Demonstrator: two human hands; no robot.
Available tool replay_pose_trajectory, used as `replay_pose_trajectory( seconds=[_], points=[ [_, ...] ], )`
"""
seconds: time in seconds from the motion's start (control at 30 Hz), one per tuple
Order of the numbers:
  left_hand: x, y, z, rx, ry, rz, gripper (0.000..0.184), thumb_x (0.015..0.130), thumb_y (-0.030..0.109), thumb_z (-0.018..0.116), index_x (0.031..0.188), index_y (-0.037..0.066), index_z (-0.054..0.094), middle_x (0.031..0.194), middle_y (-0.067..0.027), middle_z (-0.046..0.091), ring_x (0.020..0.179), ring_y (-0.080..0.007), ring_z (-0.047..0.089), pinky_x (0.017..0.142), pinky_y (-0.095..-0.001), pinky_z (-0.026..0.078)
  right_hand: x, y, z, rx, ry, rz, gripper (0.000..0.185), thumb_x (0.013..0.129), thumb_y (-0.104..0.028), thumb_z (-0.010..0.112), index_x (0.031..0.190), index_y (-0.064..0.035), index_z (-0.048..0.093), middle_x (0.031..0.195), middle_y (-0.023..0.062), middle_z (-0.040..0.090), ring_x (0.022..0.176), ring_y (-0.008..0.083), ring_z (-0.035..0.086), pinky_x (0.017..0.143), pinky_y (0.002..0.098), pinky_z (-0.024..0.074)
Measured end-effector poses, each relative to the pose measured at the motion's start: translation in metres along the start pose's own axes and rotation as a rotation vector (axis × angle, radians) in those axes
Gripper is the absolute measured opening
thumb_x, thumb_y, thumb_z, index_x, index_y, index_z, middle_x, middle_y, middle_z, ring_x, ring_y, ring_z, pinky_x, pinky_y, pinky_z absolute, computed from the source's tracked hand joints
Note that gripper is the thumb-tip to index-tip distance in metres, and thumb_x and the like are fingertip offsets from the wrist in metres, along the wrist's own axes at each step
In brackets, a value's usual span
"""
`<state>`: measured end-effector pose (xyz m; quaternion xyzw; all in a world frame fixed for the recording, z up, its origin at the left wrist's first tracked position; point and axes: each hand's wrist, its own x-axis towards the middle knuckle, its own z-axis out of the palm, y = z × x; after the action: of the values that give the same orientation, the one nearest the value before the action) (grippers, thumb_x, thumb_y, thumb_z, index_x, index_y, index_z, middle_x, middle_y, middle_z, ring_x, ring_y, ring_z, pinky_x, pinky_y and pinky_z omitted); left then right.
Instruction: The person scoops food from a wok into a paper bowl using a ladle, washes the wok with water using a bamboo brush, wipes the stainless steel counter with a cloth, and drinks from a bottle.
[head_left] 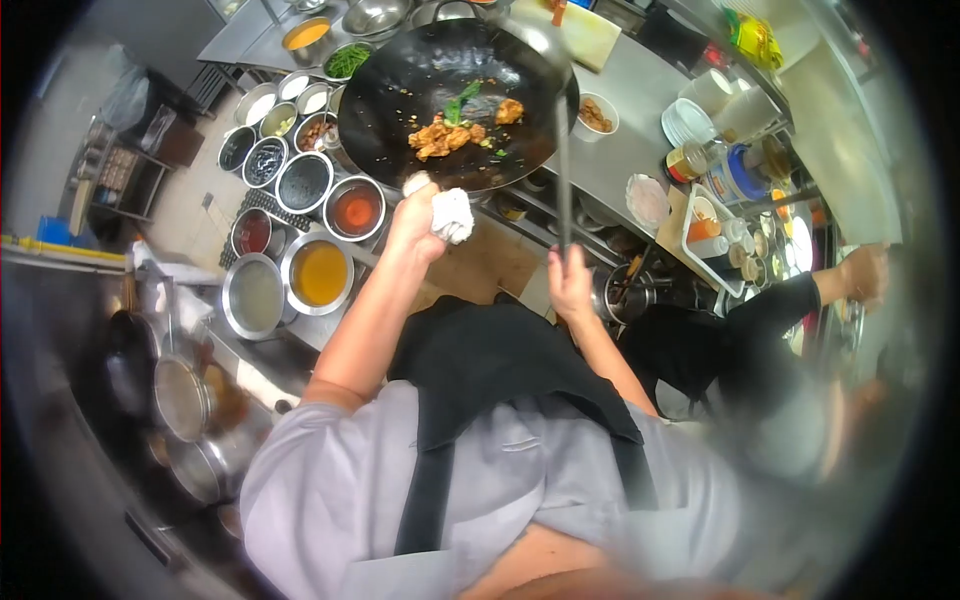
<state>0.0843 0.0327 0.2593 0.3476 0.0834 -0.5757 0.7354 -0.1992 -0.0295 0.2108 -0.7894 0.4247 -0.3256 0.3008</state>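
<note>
My left hand (pixel 418 222) is closed on the near rim of a large black wok (pixel 385 105), with a folded white cloth (pixel 453 216) in its grip. Browned, fried-looking food pieces (pixel 445 138) and a green leaf (pixel 462 103) lie inside the wok, which is lifted and tilted over the counter. My right hand (pixel 571 287) is wrapped round the lower end of a long metal ladle handle (pixel 564 180). This handle runs up past the wok's right side; its blurred bowl (pixel 535 32) is by the far right rim.
Left of the wok stand several metal pots, including one of yellow liquid (pixel 320 273) and one of red liquid (pixel 357 209). A white bowl (pixel 597 117) of brown bits sits on the right counter (pixel 640 95). Another person's arm (pixel 775 305) reaches in at right.
</note>
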Motion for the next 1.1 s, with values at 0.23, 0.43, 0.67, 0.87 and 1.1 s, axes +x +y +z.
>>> replay_pose_trajectory(
  seconds=[0.23,0.43,0.67,0.87,1.1],
  points=[
    [-0.026,-0.011,0.014,-0.105,-0.016,0.080,0.008,0.101,0.012,0.045,0.093,0.013,0.049,0.073,-0.0097,0.059,0.054,-0.0247,0.060,0.041,-0.0419,0.049,0.008,0.005,-0.039,0.255,-0.297,0.222,0.028,0.100,-0.028,0.064,0.087,-0.0050,0.055,0.063,0.0007,0.047,0.059,0.0069,0.044,0.054,0.0281,0.0396],
    [0.090,0.070,0.032,0.315,-0.184,0.025,0.028,0.096,0.031,0.047,0.078,0.014,0.061,0.067,-0.0058,0.063,0.060,-0.0215,0.063,0.056,-0.0371,0.056,0.084,-0.055,-0.069,0.331,-0.328,0.132,0.028,0.103,-0.029,0.060,0.087,-0.0067,0.054,0.065,-0.0045,0.050,0.055,0.0048,0.044,0.048,0.0248,0.0371],
    [0.033,0.005,-0.003,-0.059,-0.394,0.061,0.023,0.099,0.025,0.046,0.079,0.015,0.050,0.065,0.0002,0.052,0.052,-0.0159,0.057,0.045,-0.0320,0.050,0.068,-0.075,-0.092,0.319,-0.241,0.091,0.037,0.100,-0.023,0.063,0.131,-0.0033,0.062,0.073,-0.0009,0.056,0.064,0.0067,0.047,0.057,0.0266,0.0402],
    [0.048,0.022,0.042,-0.010,0.041,0.333,0.015,0.100,0.008,0.042,0.090,0.014,0.052,0.076,-0.0042,0.057,0.064,-0.0220,0.064,0.051,-0.0382,0.056,0.091,-0.100,-0.069,0.284,-0.235,0.107,0.040,0.100,-0.019,0.062,0.135,-0.0004,0.058,0.069,0.0004,0.053,0.063,0.0069,0.043,0.056,0.0278,0.0401],
    [0.054,0.050,0.054,0.019,0.033,0.342,0.012,0.100,0.012,0.042,0.091,0.014,0.049,0.081,-0.0068,0.059,0.067,-0.0226,0.065,0.054,-0.0423,0.058,0.121,-0.144,-0.055,0.266,-0.287,0.139,0.037,0.104,-0.018,0.054,0.137,-0.0021,0.055,0.060,-0.0027,0.049,0.043,0.0074,0.047,0.036,0.0275,0.0402]
  ],
)
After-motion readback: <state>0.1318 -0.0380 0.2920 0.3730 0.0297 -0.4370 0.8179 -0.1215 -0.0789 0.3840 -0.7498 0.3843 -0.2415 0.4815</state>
